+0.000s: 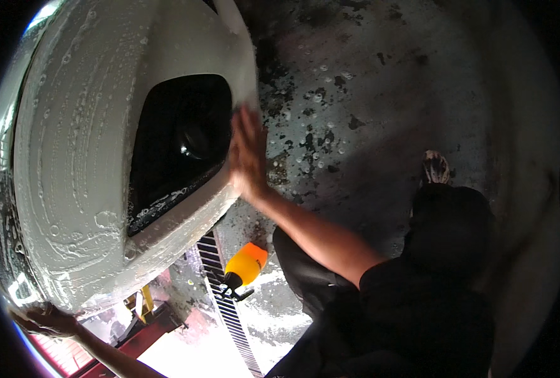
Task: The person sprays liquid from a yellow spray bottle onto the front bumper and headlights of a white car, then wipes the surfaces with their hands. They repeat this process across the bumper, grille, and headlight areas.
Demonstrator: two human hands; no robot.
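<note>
A white car [91, 138], its bodywork streaked with suds and droplets, fills the left of the room, its long axis running from near to far. The person's right hand [248, 151], the nearer to the dark glossy panel [166, 145] set in the bodywork, lies just right of it, fingers extended and somewhat apart along the car's right edge, blurred, with nothing visible in its grip. Whether the panel is a lamp or a window I cannot tell from here. The left hand [46, 319] reaches to the car's near left end, well apart from the right; in the gloom I cannot tell how its fingers stand.

Below the bodywork, a yellow-and-orange spray bottle [246, 264] with a black head sits at a slotted drain grate [232, 318]; upright or lying, I cannot say. A red beam [138, 334] crosses the bright near left. To the right, a patchy grey floor [381, 94] spreads, dotted with foam, beside the person's dark clothing [418, 302] and a pale-and-dark shoe [436, 167].
</note>
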